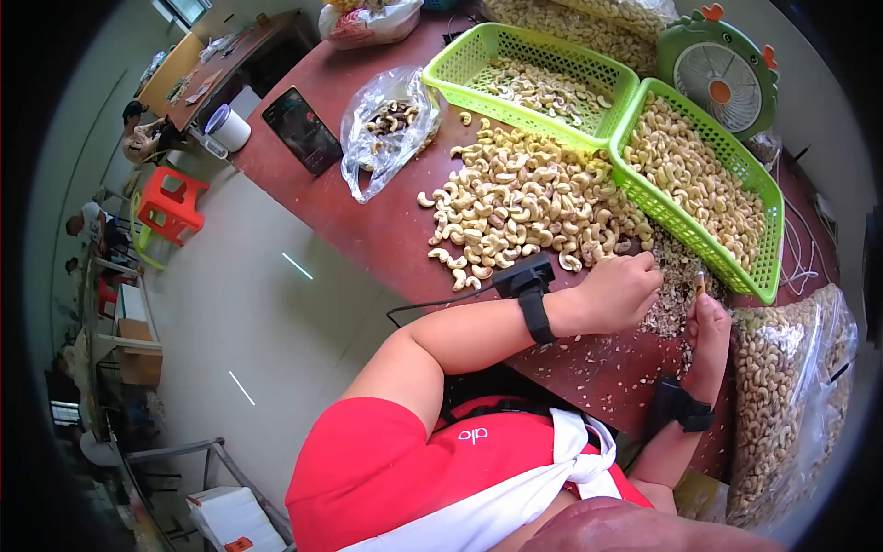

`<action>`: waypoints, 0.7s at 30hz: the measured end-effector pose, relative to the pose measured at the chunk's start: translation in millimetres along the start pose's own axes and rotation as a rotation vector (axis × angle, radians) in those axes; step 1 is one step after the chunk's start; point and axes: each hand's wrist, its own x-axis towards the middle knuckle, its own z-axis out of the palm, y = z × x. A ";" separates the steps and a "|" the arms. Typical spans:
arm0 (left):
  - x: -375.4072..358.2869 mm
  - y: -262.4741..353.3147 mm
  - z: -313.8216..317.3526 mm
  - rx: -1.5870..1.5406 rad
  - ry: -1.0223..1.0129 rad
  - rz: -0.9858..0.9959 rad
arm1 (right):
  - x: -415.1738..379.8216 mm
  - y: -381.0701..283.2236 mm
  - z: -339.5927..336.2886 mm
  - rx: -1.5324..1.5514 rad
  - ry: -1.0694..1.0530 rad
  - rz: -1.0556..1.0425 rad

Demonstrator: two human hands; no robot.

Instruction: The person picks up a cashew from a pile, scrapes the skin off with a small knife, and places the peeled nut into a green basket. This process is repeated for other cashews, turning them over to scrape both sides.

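Note:
My left hand (618, 293) is closed at the near right edge of a large pile of cashews (524, 198) on the red table (377, 241); whatever its curled fingers hold is hidden. Just right of it, my right hand (708, 324) grips a small knife (701, 281), its short tip pointing away from me. Skin crumbs (670, 299) lie scattered between and around both hands. Beyond my hands, one green basket (771, 241) is full of cashews. Another green basket (497, 35) behind the pile has a thinner layer of nuts.
A clear bag of dark pieces (391, 120) and a phone (302, 132) lie left of the pile. At right stands a big bag of cashews (786, 396); a green fan (722, 78) stands behind the baskets. A red stool (173, 204) and seated people are farther left.

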 end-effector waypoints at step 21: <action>27.0 -16.8 -31.9 -0.137 0.089 -0.324 | 7.3 5.0 -9.6 -0.027 -0.054 -0.035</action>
